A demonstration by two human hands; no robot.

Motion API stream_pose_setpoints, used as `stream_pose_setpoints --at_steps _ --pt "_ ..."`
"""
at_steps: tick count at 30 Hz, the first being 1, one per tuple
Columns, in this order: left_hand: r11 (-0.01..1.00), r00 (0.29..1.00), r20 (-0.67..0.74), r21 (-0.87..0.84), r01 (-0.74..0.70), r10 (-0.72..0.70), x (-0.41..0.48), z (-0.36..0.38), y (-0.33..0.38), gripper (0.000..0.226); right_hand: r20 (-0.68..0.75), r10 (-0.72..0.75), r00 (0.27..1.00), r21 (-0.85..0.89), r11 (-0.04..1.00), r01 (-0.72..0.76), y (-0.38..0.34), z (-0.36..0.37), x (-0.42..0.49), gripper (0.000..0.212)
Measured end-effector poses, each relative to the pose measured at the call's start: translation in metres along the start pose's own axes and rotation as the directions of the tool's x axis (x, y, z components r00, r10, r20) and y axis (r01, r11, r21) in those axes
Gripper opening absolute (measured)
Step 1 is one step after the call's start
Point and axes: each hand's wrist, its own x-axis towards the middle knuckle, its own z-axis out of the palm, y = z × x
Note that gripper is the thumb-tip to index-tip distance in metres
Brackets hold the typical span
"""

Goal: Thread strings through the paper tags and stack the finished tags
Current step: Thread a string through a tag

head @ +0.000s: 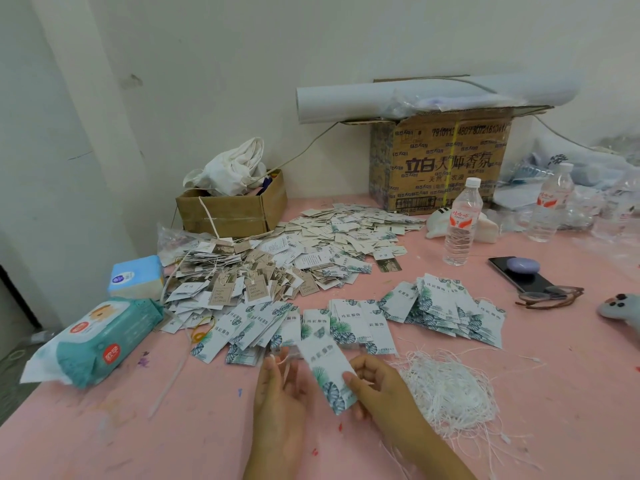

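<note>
Right hand [377,386] is nearest us, pinching one leaf-print tag [327,372] by its lower end, thumb on top, fingers curled under. It holds the tag tilted, just above the pink table [104,427]. Left hand [280,386] is beside it, fingertips pinching a white string [286,367] near the tag's upper end. We can't see the hole, or whether the string is through it.

We read this as mid-threading. Next move needs the string end aimed at the hole, pulled through and looped, then the tag laid on the strung heap [242,278]. Loose strings [446,389] lie just right of the right hand, with unstrung tags [349,323] in rows just beyond.
</note>
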Motion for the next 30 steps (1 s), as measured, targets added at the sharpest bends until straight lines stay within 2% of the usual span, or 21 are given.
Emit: stream_pose_setpoints --at_steps 1,2,3,5,7,10,12,16,20,25,27,30 --pt "0.985 0.999 0.047 -0.175 -0.003 0.012 -0.002 -0.009 -0.015 0.024 -0.03 0.003 1.0 0.033 0.999 -0.002 -0.001 -0.001 0.001 0.008" --pt "0.982 1.0 0.004 -0.189 -0.004 0.005 -0.001 -0.016 -0.008 0.022 -0.051 0.004 0.999 0.05 0.999 -0.002 -0.002 -0.003 0.002 0.008" --pt "0.982 0.999 0.008 -0.186 -0.042 0.044 -0.006 -0.014 -0.009 0.022 -0.06 0.002 0.998 0.059 0.998 0.001 -0.003 -0.006 0.001 0.008" --pt "0.968 1.0 0.0 -0.251 -0.026 0.027 -0.007 -0.011 -0.018 0.02 -0.057 -0.005 0.998 0.077 0.997 0.01 -0.005 -0.008 0.001 0.009" --pt "0.975 0.999 -0.004 -0.219 -0.045 0.046 -0.007 -0.014 -0.014 0.018 -0.064 0.004 0.998 0.08 0.997 0.001 -0.006 -0.009 0.0 0.01" --pt "0.995 0.995 0.028 -0.038 -0.096 0.097 -0.013 -0.014 -0.019 0.012 -0.088 0.056 0.995 0.2 0.979 -0.037 -0.008 -0.011 0.001 0.012" --pt "0.997 0.996 0.059 0.031 -0.066 0.064 -0.017 -0.013 -0.023 0.009 -0.13 0.084 0.988 0.284 0.958 -0.044 -0.011 -0.018 0.005 0.013" --pt "0.996 0.992 0.123 0.087 -0.012 0.001 -0.021 -0.009 -0.025 0.01 -0.253 0.064 0.965 0.328 0.944 0.023 -0.027 -0.045 0.017 0.008" --pt "0.995 0.994 0.106 0.096 -0.016 0.006 -0.023 -0.009 -0.023 0.017 -0.45 0.04 0.892 0.247 0.966 0.082 -0.044 -0.083 0.038 0.012" --pt "0.995 0.995 0.103 0.102 -0.018 0.008 -0.021 -0.006 -0.024 0.022 -0.657 0.007 0.754 0.011 1.0 0.0 -0.049 -0.125 0.076 0.01" --pt "0.995 0.995 0.104 0.098 -0.021 0.011 -0.021 -0.005 -0.024 0.022 -0.678 0.011 0.735 -0.053 0.996 -0.065 -0.047 -0.136 0.089 0.03" --pt "0.996 0.995 0.098 0.088 -0.021 0.012 -0.019 -0.005 -0.024 0.022 -0.623 0.114 0.774 -0.149 0.954 -0.26 -0.042 -0.144 0.097 0.064"
